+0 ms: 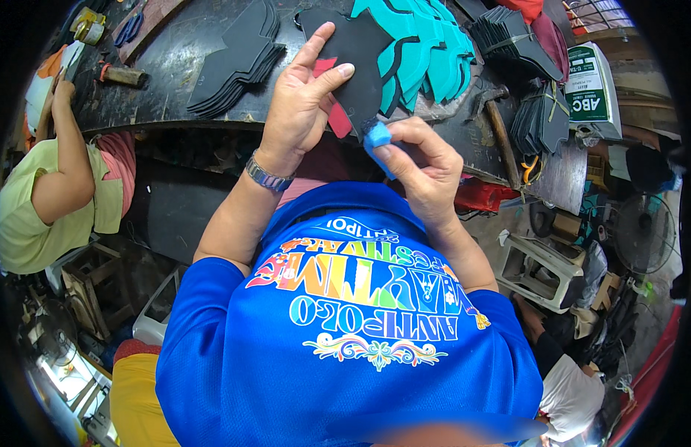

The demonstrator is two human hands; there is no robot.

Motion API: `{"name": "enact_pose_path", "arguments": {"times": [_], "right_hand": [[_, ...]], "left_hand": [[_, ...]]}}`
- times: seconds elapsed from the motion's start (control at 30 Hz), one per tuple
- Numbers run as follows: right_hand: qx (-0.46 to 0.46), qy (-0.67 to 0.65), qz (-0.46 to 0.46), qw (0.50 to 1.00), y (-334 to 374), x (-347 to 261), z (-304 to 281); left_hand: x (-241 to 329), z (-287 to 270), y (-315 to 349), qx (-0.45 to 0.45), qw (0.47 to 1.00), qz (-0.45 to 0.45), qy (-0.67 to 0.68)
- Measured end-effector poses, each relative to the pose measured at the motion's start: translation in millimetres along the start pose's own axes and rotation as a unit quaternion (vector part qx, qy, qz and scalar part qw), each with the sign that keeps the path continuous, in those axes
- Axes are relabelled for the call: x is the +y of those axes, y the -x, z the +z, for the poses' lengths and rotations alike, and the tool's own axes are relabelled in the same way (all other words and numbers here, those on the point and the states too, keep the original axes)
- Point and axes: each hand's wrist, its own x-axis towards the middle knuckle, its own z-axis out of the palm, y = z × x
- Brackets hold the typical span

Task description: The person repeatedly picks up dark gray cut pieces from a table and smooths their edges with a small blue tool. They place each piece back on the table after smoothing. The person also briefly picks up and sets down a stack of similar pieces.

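Head view: right hand point(427, 167) half-hides blue sponge point(376, 139).

A stack of black cut pieces point(237, 63) lies on the dark worktop point(174, 52), with teal cut pieces point(427, 52) fanned out to its right. A hammer point(498, 123) rests near the worktop's right edge, beside bundles of dark pieces point(509, 33). A co-worker in a pale green shirt point(43, 201) sits at left. A fan point(644, 231) stands at right, near a white plastic stool point(535, 264).
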Motion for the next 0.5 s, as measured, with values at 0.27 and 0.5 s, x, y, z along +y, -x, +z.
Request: {"name": "enact_pose_path", "arguments": {"times": [0.27,0.5], "right_hand": [[-0.080,0.093,-0.015,0.992,1,-2,-7],[0.074,-0.043,0.043,0.995,4,-3,-12]], "left_hand": [[1,-5,-12,0.015,0.992,0.108,-0.069],[27,-14,-62,-0.094,0.872,0.308,-0.368]]}}
